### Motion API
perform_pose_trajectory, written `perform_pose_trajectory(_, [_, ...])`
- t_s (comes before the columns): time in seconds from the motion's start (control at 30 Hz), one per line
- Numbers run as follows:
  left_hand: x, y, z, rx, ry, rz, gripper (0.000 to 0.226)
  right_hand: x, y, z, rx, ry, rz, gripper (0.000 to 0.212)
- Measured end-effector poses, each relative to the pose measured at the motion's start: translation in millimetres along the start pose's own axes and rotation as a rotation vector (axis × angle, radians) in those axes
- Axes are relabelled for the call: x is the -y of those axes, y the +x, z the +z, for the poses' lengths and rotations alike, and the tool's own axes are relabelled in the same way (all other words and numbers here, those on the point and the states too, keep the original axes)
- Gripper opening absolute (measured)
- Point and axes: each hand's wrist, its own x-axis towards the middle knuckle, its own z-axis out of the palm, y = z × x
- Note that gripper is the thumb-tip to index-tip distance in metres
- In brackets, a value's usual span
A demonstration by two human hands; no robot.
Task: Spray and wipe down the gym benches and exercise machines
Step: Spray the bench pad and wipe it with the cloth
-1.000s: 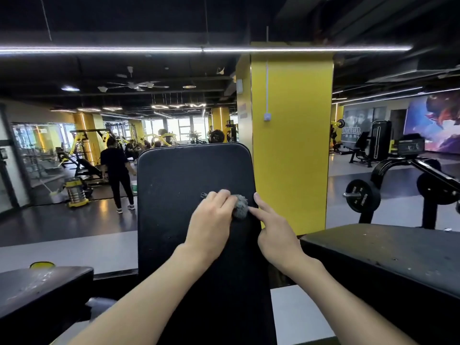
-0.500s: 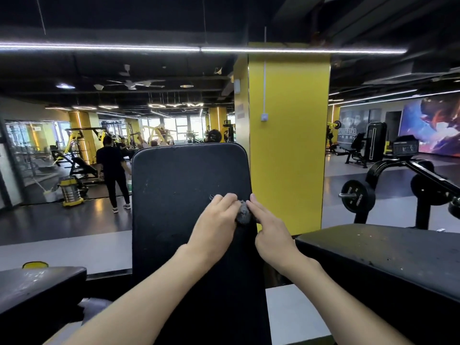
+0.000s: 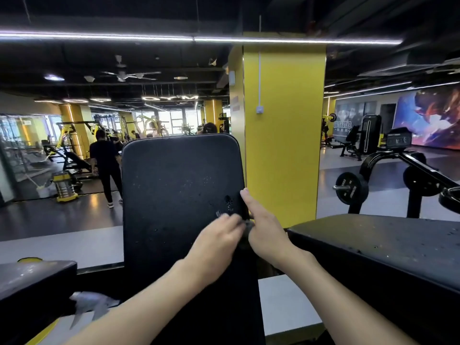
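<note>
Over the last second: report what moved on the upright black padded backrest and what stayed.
Both hands slid the small grey cloth down to the right edge of the upright black padded backrest. The right hand, earlier just fingertip-touching it, closed against the left hand, which still grips it. Above it, wet marks now show. Backrest and yellow pillar stayed.

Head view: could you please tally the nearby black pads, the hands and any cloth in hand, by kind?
pads: 3
hands, left hand and right hand: 2
cloth in hand: 1
Total: 6
</note>
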Motion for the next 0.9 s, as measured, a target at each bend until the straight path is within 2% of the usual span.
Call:
perform_pose_trajectory(0.07, [9.6,2.4,-8.5,0.051,0.044,0.091,0.035,1.6,-1.9,-0.1,0.006,-0.026,-0.023,0.09])
perform_pose_trajectory(0.1, [18.8,10.2,-12.7,0.028,0.067,0.075,0.035,2.8,-2.2,-0.8,0.015,-0.039,-0.028,0.091])
perform_pose_trajectory(0.2, [30.6,29.3,-17.5,-0.135,0.013,-0.172,0.027,7.0,-0.4,-4.8,0.037,-0.085,-0.042,0.094])
perform_pose_trajectory(0.27, [18.5,22.1,-8.2,-0.164,-0.036,-0.241,0.032,9.5,0.8,-6.9,0.025,-0.118,-0.056,0.09])
perform_pose_trajectory(0.3, [10.0,12.6,-2.6,-0.125,-0.05,-0.211,0.036,10.9,0.6,-6.7,0.023,-0.134,-0.059,0.087])
perform_pose_trajectory(0.4, [5.4,-0.8,-4.1,0.055,0.022,0.02,0.04,14.6,-3.7,-6.5,0.049,-0.196,-0.066,0.084])
perform_pose_trajectory(0.47, [22.3,16.3,-17.2,0.051,0.124,0.078,0.039,17.7,-5.6,-8.5,0.058,-0.224,-0.074,0.086])
perform_pose_trajectory(0.5, [29.9,25.2,-23.5,0.007,0.133,0.031,0.036,19.5,-6.0,-9.3,0.058,-0.227,-0.071,0.087])
perform_pose_trajectory(0.57, [33.4,35.9,-24.6,-0.121,0.07,-0.169,0.028,19.8,-6.1,-11.3,0.056,-0.223,-0.052,0.089])
perform_pose_trajectory(0.63, [19.5,29.1,-13.8,-0.15,0.006,-0.259,0.032,18.9,-6.4,-11.2,0.061,-0.231,-0.039,0.09])
perform_pose_trajectory(0.67, [10.7,19.9,-7.3,-0.112,0.001,-0.227,0.032,18.3,-6.6,-10.6,0.065,-0.235,-0.037,0.091])
perform_pose_trajectory(0.77, [5.2,0.1,-6.8,0.047,0.046,0.02,0.033,17.7,-6.7,-10.7,0.072,-0.245,-0.039,0.09])
perform_pose_trajectory(0.83, [21.8,10.6,-18.4,0.076,0.145,0.109,0.027,18.5,-7.0,-11.7,0.077,-0.247,-0.034,0.09])
perform_pose_trajectory(0.9, [37.4,24.7,-24.5,-0.011,0.139,-0.014,0.028,18.7,-7.5,-12.5,0.084,-0.248,-0.041,0.092])
